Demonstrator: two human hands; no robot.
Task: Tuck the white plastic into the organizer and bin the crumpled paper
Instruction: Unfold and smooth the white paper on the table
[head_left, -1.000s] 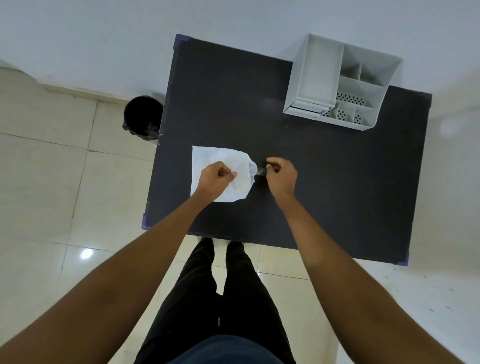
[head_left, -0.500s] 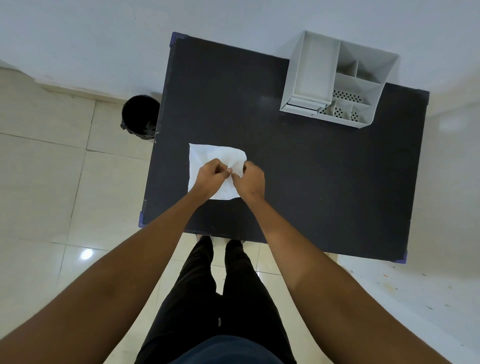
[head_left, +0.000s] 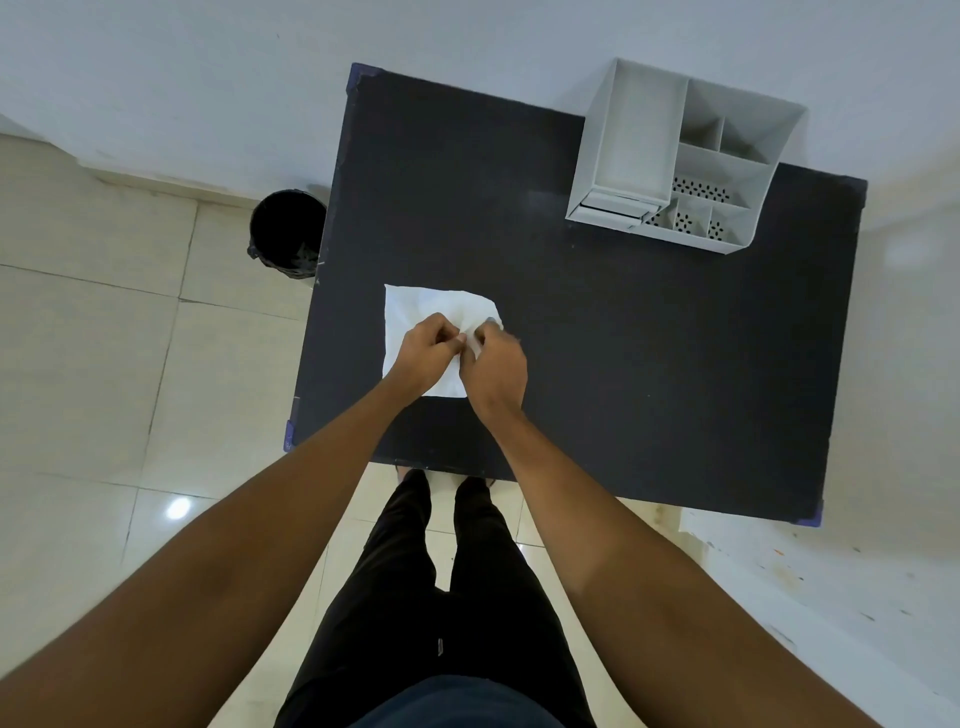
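Observation:
A white sheet (head_left: 415, 309), creased and mostly flat, lies on the black table (head_left: 649, 364) near its left front part. Whether it is plastic or paper I cannot tell. My left hand (head_left: 428, 353) and my right hand (head_left: 496, 366) meet over the sheet's right half, fingertips pinching its material together. The hands hide the sheet's middle and lower right part. A white desk organizer (head_left: 628, 156) with several compartments stands at the table's far right. A black bin (head_left: 285, 234) stands on the floor left of the table.
The table's back edge is against a white wall. Beige floor tiles (head_left: 104, 364) spread to the left and front. My legs in black trousers (head_left: 441, 597) stand at the table's front edge.
My right hand moved left from the sheet's right edge, folding that side inward, and now meets my left hand over the sheet. The sheet looks narrower.

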